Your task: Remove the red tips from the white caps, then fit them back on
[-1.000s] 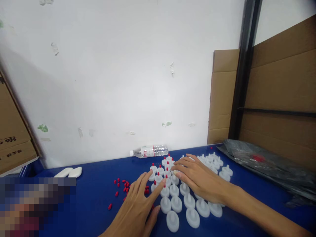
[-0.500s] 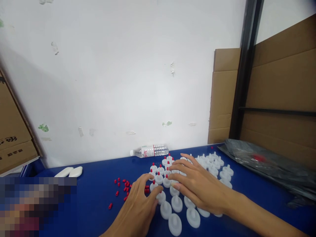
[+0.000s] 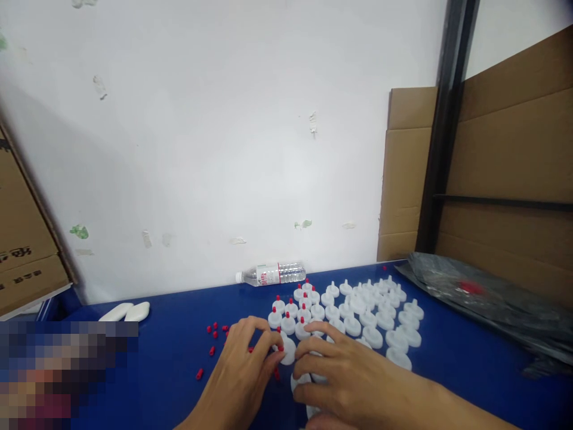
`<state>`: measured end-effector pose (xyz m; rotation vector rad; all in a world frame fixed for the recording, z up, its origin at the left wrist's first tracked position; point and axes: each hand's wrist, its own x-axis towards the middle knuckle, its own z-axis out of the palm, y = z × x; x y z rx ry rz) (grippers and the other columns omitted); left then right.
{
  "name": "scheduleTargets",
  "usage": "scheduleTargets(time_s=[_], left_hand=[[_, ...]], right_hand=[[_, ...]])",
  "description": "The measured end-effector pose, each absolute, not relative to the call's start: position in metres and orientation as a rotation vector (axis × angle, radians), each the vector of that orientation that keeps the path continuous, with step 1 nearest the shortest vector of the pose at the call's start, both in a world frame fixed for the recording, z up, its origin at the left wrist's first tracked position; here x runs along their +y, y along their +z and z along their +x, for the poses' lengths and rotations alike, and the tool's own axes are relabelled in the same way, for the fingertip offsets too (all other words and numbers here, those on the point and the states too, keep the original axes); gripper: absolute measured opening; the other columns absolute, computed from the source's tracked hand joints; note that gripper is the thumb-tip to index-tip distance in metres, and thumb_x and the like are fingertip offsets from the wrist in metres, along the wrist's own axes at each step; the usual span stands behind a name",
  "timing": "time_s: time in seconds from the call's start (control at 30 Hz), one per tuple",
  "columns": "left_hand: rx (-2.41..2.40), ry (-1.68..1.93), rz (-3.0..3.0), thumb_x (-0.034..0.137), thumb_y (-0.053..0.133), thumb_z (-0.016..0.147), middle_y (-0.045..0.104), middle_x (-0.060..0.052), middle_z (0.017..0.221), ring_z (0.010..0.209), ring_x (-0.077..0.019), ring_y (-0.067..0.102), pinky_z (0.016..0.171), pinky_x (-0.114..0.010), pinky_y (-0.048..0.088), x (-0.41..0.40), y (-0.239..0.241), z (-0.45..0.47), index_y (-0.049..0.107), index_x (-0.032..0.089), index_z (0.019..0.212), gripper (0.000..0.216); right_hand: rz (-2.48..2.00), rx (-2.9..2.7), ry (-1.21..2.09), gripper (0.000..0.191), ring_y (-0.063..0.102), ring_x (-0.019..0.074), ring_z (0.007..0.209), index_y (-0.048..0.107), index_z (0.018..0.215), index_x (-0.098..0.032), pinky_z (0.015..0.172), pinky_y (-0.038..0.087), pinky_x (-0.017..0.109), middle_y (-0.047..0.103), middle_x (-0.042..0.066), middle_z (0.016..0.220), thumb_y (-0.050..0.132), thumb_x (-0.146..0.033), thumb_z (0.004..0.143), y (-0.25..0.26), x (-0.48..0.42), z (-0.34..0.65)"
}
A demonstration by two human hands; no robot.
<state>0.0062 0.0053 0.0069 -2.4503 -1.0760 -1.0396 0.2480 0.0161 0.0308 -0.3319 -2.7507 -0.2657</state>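
Many white nozzle caps [image 3: 371,316] stand on the blue table [image 3: 179,334]; several at the left of the group carry red tips [image 3: 289,301]. Loose red tips [image 3: 215,334] lie scattered to their left. My left hand [image 3: 244,373] has its fingers curled, pinching a small red tip against a white cap [image 3: 289,351]. My right hand [image 3: 349,379] curls over the nearest white caps [image 3: 299,380], its fingers bent and touching them; what it grips is hidden.
A clear water bottle [image 3: 271,274] lies against the white wall. Two white oval pieces [image 3: 125,312] rest at the left. A grey plastic bag [image 3: 487,307] lies at the right, below cardboard sheets [image 3: 505,149]. Cardboard boxes [image 3: 24,239] stand far left.
Both hands drew back toward me. My right hand left the far caps, uncovering them. My left hand went from spread fingers to a pinch at a cap.
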Motion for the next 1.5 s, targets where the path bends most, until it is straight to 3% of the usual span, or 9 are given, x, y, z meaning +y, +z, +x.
scheduleTargets(time_s=[0.17,0.3,0.4,0.47,0.63,0.77,0.93,1.07,1.5], left_hand=[[-1.066,-1.164,-2.424,0.025,0.050,0.108,0.061,0.002,0.075,0.064,-0.0177,0.054,0.062,-0.029,0.044,-0.001,0.007,0.001,0.055,0.024,0.102,0.008],[-0.984,-1.292,-2.519,0.023,0.050,0.108,0.068,0.001,0.084,0.072,-0.0158,0.062,0.068,-0.027,0.050,-0.008,0.009,0.002,0.055,0.024,0.105,0.006],[-0.837,-1.406,-2.587,0.021,0.050,0.109,0.074,-0.003,0.101,0.090,-0.0146,0.069,0.080,-0.025,0.055,-0.012,0.009,0.008,0.055,0.023,0.112,0.006],[-0.736,-1.417,-2.604,0.019,0.051,0.108,0.075,-0.004,0.103,0.090,-0.0136,0.070,0.080,-0.024,0.055,-0.013,0.009,0.011,0.055,0.022,0.112,0.006],[-0.738,-1.254,-2.521,0.020,0.053,0.107,0.073,-0.004,0.093,0.082,-0.0156,0.068,0.074,-0.027,0.053,-0.011,0.014,0.010,0.058,0.019,0.106,0.004],[-0.723,-1.054,-2.480,0.022,0.044,0.110,0.072,-0.005,0.091,0.077,-0.0171,0.065,0.072,-0.029,0.050,-0.006,0.017,0.010,0.061,0.018,0.110,0.017],[-0.724,-1.091,-2.529,0.022,0.030,0.112,0.063,-0.004,0.078,0.065,-0.0181,0.055,0.060,-0.031,0.041,-0.003,0.011,0.012,0.057,0.020,0.099,0.030],[-0.768,-1.188,-2.699,0.027,0.027,0.112,0.056,-0.001,0.074,0.065,-0.0182,0.052,0.062,-0.032,0.039,-0.004,0.010,0.005,0.050,0.022,0.090,0.032],[-1.011,-0.859,-2.788,0.018,0.050,0.104,0.063,-0.007,0.106,0.097,-0.0242,0.057,0.081,-0.036,0.052,0.005,-0.005,0.004,0.062,0.023,0.100,0.013]], right_hand=[[-0.345,-2.512,-0.284,0.022,0.064,0.0156,0.097,0.063,0.096,-0.022,0.111,0.034,0.038,0.071,-0.002,0.096,0.060,-0.042,0.103,0.030,0.023,0.251],[-0.451,-2.183,-0.201,0.026,0.064,0.0147,0.081,0.058,0.105,-0.020,0.086,0.043,0.033,0.071,-0.001,0.090,0.068,-0.043,0.098,0.038,0.018,0.251],[-0.465,-2.228,-0.178,0.049,0.067,0.0174,0.096,0.054,0.130,-0.018,0.095,0.042,0.034,0.073,0.004,0.110,0.069,-0.050,0.096,0.039,0.012,0.248],[-0.449,-2.287,-0.198,0.046,0.068,0.0173,0.099,0.053,0.135,-0.019,0.101,0.040,0.034,0.074,0.005,0.115,0.065,-0.046,0.100,0.037,0.010,0.245],[-0.389,-2.266,-0.292,0.039,0.068,0.0159,0.084,0.056,0.133,-0.015,0.100,0.041,0.034,0.075,0.003,0.096,0.058,-0.041,0.104,0.029,0.011,0.242],[-0.374,-2.321,-0.304,0.037,0.068,0.0159,0.087,0.054,0.137,-0.012,0.106,0.035,0.034,0.075,0.004,0.102,0.051,-0.033,0.107,0.025,0.012,0.242],[-0.344,-2.325,-0.381,0.028,0.068,0.0147,0.084,0.057,0.132,-0.012,0.114,0.027,0.038,0.076,0.004,0.107,0.050,-0.019,0.106,0.031,0.016,0.245],[-0.401,-2.177,-0.522,0.034,0.070,0.0125,0.098,0.057,0.131,-0.014,0.112,0.029,0.038,0.075,0.006,0.117,0.046,-0.002,0.102,0.045,0.032,0.263],[-0.586,-2.262,-0.318,0.005,0.067,0.0199,0.104,0.060,0.099,-0.021,0.100,0.039,0.044,0.071,0.006,0.114,0.057,-0.020,0.102,0.042,0.040,0.264]])
